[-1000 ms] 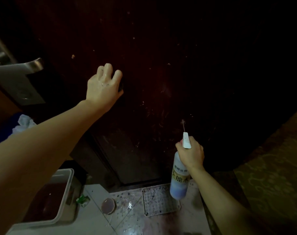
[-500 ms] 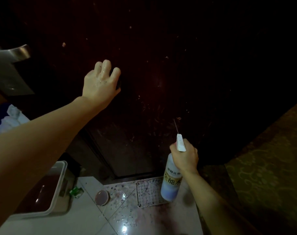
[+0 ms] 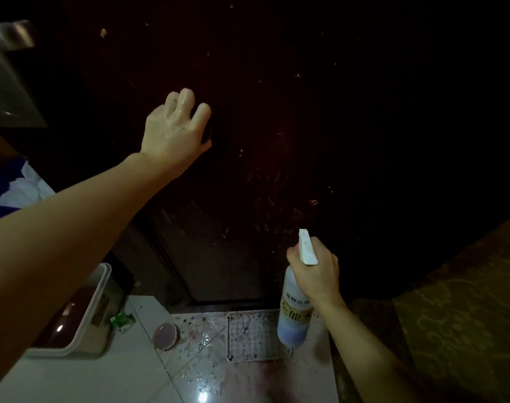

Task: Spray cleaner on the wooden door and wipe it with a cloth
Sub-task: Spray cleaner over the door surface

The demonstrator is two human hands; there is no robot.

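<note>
The dark wooden door (image 3: 291,117) fills the upper view, with pale specks and smears across its lower half. My left hand (image 3: 175,132) is wet and pressed against the door at centre left. Its fingers curl over a dark cloth (image 3: 208,134), of which only an edge shows beside the thumb. My right hand (image 3: 315,271) grips a white spray bottle (image 3: 294,318) at lower centre. The white nozzle (image 3: 306,248) points up at the door's lower part, a short way off it. Blue liquid sits in the bottle's bottom.
A metal door handle and plate (image 3: 9,82) sit at upper left. On the wet tiled floor (image 3: 126,370) lie a white tub (image 3: 96,303), a small round lid (image 3: 165,334), a green scrap (image 3: 122,319) and a floor drain grate (image 3: 251,335). Patterned carpet (image 3: 463,315) is on the right.
A thin spray jet left the nozzle in the earlier frames; none shows now. The door handle has slid up and left in the view. Both hands keep about the same places.
</note>
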